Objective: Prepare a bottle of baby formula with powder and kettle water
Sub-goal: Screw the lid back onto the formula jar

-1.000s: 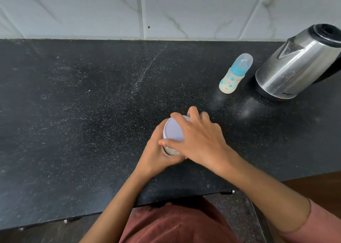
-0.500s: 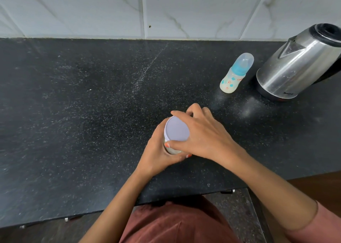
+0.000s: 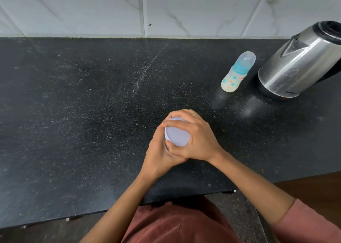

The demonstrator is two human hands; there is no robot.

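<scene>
A small formula container stands near the counter's front edge, its pale lilac lid (image 3: 177, 134) facing up. My left hand (image 3: 158, 154) wraps round the container's body from the left, hiding most of it. My right hand (image 3: 195, 137) grips the lid's rim from the right, fingers curled over its far edge and thumb at its near edge. A capped baby bottle (image 3: 237, 73) with a blue collar and clear cap stands at the back right. Just right of it is a steel electric kettle (image 3: 299, 63) with a black lid.
The black speckled stone counter (image 3: 83, 113) spreads wide to the left. White marble-look tiles (image 3: 184, 8) form the back wall. The counter's front edge runs below my forearms, with a wooden surface (image 3: 313, 185) at the lower right.
My right hand has turned on the lid: its fingers swung leftward over the far rim and the thumb came round to the near side. The left hand kept its hold on the container.
</scene>
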